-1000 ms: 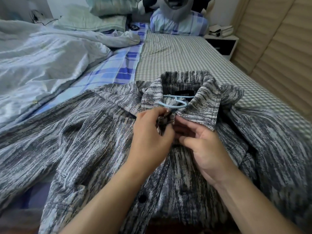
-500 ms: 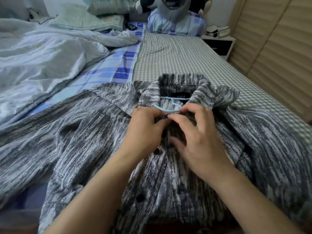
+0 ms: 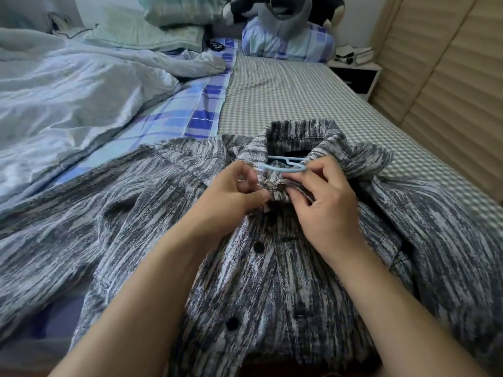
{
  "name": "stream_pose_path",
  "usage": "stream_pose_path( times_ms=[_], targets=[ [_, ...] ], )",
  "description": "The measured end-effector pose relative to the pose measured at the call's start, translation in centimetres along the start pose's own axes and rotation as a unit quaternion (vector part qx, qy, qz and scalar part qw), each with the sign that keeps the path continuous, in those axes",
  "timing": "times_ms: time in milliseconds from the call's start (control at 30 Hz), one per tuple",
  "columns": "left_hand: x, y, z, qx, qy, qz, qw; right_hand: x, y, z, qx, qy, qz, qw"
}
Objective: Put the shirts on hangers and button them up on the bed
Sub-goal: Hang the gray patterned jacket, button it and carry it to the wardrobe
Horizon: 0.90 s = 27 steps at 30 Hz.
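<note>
This is looking like a home bedroom: a bed (image 3: 285, 93) is carrying a crumpled duvet (image 3: 68, 85) and pillows (image 3: 152, 31), and a nightstand (image 3: 356, 74) is standing beside it.

Grey streaked shirt (image 3: 272, 281) on a blue hanger (image 3: 283, 167), laid on the bed (image 3: 285, 96).

The shirt lies front up, collar toward the far end, sleeves spread to both sides. Its fabric is streaked dark grey and white, with dark round buttons (image 3: 258, 246) down the placket. The pale blue hanger's hook shows inside the open collar. The neck edges are bunched together; whether the top button is fastened cannot be told.
</note>
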<state>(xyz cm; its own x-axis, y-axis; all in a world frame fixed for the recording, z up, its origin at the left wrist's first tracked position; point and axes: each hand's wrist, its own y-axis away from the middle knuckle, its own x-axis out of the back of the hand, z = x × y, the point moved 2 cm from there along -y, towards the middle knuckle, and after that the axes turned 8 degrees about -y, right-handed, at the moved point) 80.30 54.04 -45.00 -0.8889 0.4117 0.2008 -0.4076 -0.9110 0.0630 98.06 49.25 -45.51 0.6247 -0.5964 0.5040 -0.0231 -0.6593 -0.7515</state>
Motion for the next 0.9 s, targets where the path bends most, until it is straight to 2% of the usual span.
stream_pose_path(
  times_ms=[167,267,400,500,667,900],
  targets=[
    [1.2,-0.8,-0.4,0.034,0.009,-0.025,0.999,0.7,0.7,0.1,-0.005,-0.044,-0.084,0.996],
    [1.3,-1.2,-0.5,0.038,-0.015,-0.043,0.998,0.2,0.7,0.1,-0.012,-0.028,-0.079,0.996],
    [1.0,-1.3,-0.8,0.018,-0.034,-0.05,0.998,-0.3,0.5,0.1,-0.032,-0.015,-0.061,0.997],
    [0.8,-1.3,-1.1,-0.005,-0.046,-0.048,0.998,-0.1,0.5,0.4,-0.024,-0.007,-0.095,0.995],
    [0.4,-0.9,-0.6,-0.058,-0.043,-0.057,0.996,-0.3,0.2,0.4,0.04,0.043,-0.17,0.984],
    [-0.3,-0.1,-0.3,-0.114,-0.085,-0.043,0.989,-0.3,-0.3,1.1,0.007,0.028,-0.121,0.992]
  ],
)
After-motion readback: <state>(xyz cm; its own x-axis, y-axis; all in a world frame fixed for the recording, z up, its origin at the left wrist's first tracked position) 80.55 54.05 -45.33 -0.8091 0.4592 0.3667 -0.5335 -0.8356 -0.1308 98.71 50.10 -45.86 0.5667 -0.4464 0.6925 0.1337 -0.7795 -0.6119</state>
